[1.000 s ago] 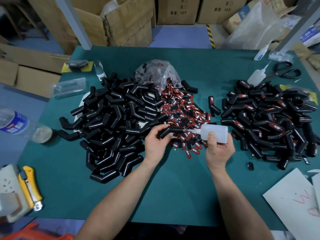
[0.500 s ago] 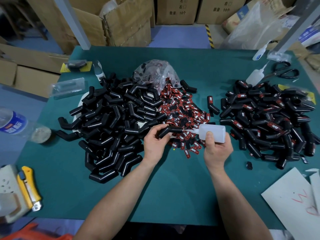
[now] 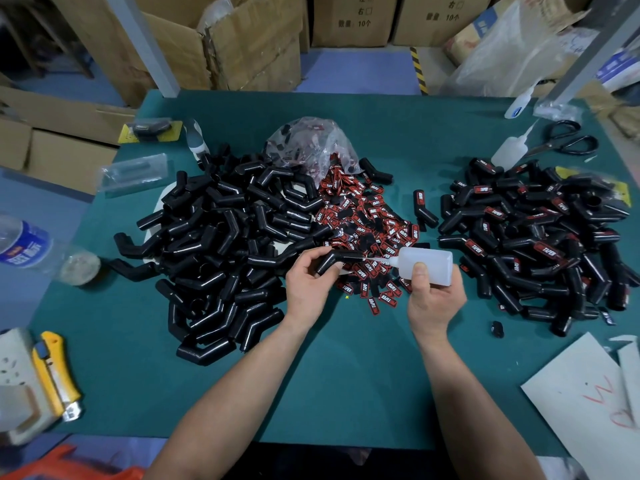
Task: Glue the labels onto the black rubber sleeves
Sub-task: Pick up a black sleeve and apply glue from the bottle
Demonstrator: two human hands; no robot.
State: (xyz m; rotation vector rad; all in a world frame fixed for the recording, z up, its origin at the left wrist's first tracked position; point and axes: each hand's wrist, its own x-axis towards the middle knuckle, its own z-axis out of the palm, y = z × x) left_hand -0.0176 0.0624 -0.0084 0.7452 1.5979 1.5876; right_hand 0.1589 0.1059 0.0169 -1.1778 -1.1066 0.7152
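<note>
My left hand (image 3: pixel 306 289) grips one bent black rubber sleeve (image 3: pixel 337 259) just above the table. In my right hand (image 3: pixel 433 296) lies a white glue bottle (image 3: pixel 427 265), held sideways, its thin nozzle touching the sleeve's right end. A heap of plain black sleeves (image 3: pixel 221 244) fills the left half of the green table (image 3: pixel 346 382). Red-and-black labels (image 3: pixel 367 223) spill from a clear plastic bag (image 3: pixel 311 143) in the middle. Sleeves that carry labels (image 3: pixel 533 240) are piled on the right.
A second glue bottle (image 3: pixel 509 150) and black scissors (image 3: pixel 568 140) lie at the back right. White paper sheets (image 3: pixel 588 393) sit at the front right, a yellow utility knife (image 3: pixel 55 372) and a water bottle (image 3: pixel 24 244) at the left. Cardboard boxes (image 3: pixel 242 39) stand behind the table.
Both hands hold nearly the same pose; the bottle's nozzle stays at the sleeve's end. Only the camera view has shifted slightly.
</note>
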